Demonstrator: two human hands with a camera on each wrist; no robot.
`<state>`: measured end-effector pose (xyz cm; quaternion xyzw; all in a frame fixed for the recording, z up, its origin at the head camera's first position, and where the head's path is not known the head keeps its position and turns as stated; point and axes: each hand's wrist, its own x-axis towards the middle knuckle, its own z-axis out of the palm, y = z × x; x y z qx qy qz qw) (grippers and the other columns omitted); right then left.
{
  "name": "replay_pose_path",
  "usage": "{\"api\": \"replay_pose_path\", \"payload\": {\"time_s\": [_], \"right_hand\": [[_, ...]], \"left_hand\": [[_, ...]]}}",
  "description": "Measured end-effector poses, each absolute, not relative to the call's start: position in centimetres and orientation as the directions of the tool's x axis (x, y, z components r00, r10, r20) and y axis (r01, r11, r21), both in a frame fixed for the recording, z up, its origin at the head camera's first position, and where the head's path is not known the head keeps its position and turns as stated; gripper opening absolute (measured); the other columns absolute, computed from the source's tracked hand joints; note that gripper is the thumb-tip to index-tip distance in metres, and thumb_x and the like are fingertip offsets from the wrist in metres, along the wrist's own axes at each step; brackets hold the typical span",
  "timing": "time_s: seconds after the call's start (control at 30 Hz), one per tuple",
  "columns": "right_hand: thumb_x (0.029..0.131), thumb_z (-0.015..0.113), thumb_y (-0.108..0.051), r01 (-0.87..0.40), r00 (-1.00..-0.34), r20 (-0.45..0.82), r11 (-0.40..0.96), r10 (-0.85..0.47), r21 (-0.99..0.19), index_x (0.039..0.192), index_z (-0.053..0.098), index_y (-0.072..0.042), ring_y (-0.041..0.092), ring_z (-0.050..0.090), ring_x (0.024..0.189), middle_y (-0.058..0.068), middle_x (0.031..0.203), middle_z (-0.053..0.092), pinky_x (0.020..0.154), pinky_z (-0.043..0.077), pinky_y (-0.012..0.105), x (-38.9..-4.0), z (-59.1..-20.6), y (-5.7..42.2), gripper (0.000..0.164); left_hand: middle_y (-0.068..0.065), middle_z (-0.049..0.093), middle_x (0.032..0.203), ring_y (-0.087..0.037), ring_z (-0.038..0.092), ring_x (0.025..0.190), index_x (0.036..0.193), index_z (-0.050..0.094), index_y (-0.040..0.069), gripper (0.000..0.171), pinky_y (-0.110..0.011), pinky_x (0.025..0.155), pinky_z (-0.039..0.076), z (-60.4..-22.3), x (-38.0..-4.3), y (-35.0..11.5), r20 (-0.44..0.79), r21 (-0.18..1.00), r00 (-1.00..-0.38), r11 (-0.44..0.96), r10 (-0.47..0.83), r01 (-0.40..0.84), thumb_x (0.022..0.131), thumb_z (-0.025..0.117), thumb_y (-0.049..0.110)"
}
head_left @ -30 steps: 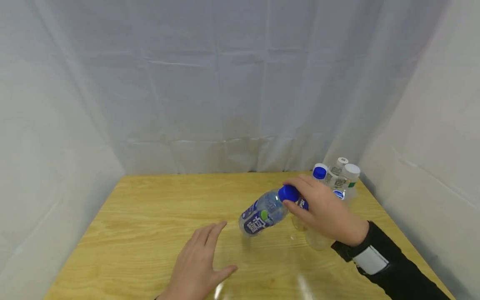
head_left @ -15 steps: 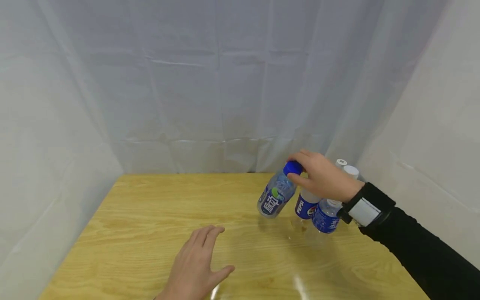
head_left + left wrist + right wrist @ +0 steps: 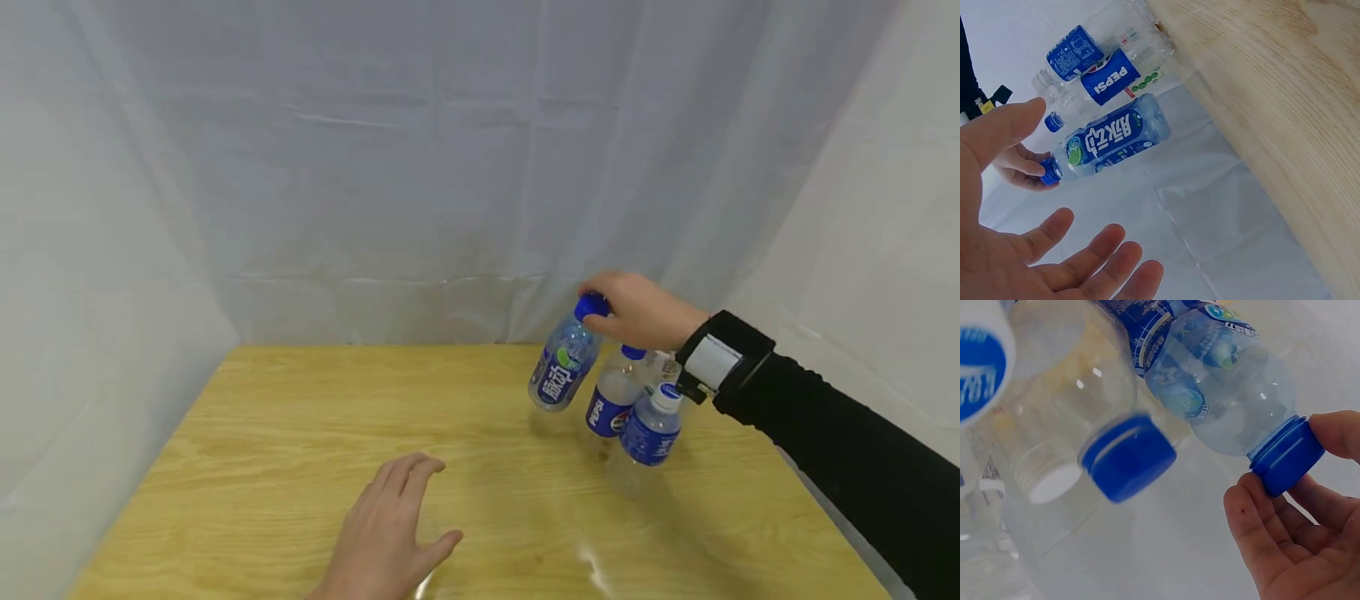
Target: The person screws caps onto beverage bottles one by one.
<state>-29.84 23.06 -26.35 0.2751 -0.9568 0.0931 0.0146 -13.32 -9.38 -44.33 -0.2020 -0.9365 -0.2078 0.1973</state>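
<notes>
A clear bottle with a blue label and blue cap (image 3: 564,362) leans a little in the head view, with my right hand (image 3: 637,310) gripping its cap from above. Thumb and fingers close round that blue cap (image 3: 1288,456) in the right wrist view. Just right of it stand a Pepsi bottle (image 3: 611,400) and a bottle with a blue label and a white-and-blue cap (image 3: 651,429). My left hand (image 3: 386,529) is held over the near part of the table, fingers spread and thumb apart, holding nothing.
Another bottle (image 3: 662,367) shows partly behind the front ones, mostly hidden by my right wrist. A white cap (image 3: 1054,481) appears among the bottles. The wooden table (image 3: 300,433) meets a pale plastic sheet (image 3: 390,208) at its back edge.
My right hand has carried the blue-capped bottle away toward the back of the table and tilted it more upright. The Pepsi bottle and its neighbour have come into view. My left hand has barely moved.
</notes>
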Motion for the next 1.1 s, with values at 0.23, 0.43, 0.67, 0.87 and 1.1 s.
{"api": "replay_pose_path", "payload": {"time_s": [0.23, 0.43, 0.67, 0.87, 1.1], "right_hand": [[0.097, 0.064, -0.016, -0.468, -0.883, 0.03, 0.872, -0.469, -0.147, 0.13, 0.06, 0.003, 0.026, 0.066, 0.098, 0.02, 0.12, 0.066, 0.083, 0.059, 0.043, -30.9, -25.6, 23.4, 0.039], [0.096, 0.065, -0.018, -0.417, -0.907, -0.024, 0.904, -0.421, -0.089, 0.126, 0.062, 0.004, 0.029, 0.066, 0.098, 0.021, 0.116, 0.067, 0.083, 0.058, 0.043, -31.7, -25.8, 23.7, 0.037], [0.096, 0.066, -0.018, -0.37, -0.923, -0.087, 0.927, -0.375, -0.064, 0.126, 0.062, 0.005, 0.033, 0.067, 0.104, 0.022, 0.116, 0.068, 0.087, 0.058, 0.046, -32.6, -26.6, 23.6, 0.038], [0.094, 0.068, -0.017, -0.351, -0.925, -0.141, 0.935, -0.353, -0.043, 0.123, 0.063, 0.005, 0.032, 0.067, 0.102, 0.021, 0.114, 0.068, 0.082, 0.06, 0.043, -33.3, -27.5, 23.5, 0.036], [0.092, 0.071, -0.016, -0.361, -0.913, -0.205, 0.933, -0.352, 0.005, 0.121, 0.066, 0.004, 0.03, 0.07, 0.096, 0.021, 0.114, 0.07, 0.075, 0.062, 0.039, -33.8, -28.4, 23.4, 0.036]], "left_hand": [[-0.002, 0.061, 0.124, -0.022, 0.059, 0.114, 0.126, 0.059, 0.014, 0.076, -0.038, 0.089, 0.057, -44.3, -13.1, -9.4, 0.447, 0.295, -0.842, 0.839, 0.302, 0.457, 0.065, 0.092, 0.046], [-0.002, 0.061, 0.125, -0.022, 0.058, 0.116, 0.127, 0.06, 0.014, 0.074, -0.04, 0.091, 0.056, -44.2, -13.1, -9.2, 0.419, 0.317, -0.858, 0.838, 0.296, 0.444, 0.067, 0.091, 0.045], [-0.003, 0.061, 0.126, -0.023, 0.058, 0.118, 0.128, 0.06, 0.013, 0.074, -0.041, 0.094, 0.056, -44.1, -12.9, -9.3, 0.404, 0.322, -0.871, 0.848, 0.28, 0.422, 0.068, 0.09, 0.045], [-0.003, 0.062, 0.126, -0.023, 0.059, 0.117, 0.127, 0.06, 0.014, 0.073, -0.04, 0.091, 0.057, -44.3, -12.6, -9.3, 0.41, 0.323, -0.868, 0.845, 0.281, 0.427, 0.068, 0.09, 0.045], [-0.004, 0.063, 0.124, -0.023, 0.06, 0.114, 0.126, 0.061, 0.013, 0.072, -0.039, 0.087, 0.058, -44.5, -12.4, -9.2, 0.441, 0.317, -0.851, 0.838, 0.285, 0.445, 0.067, 0.091, 0.042]]}}
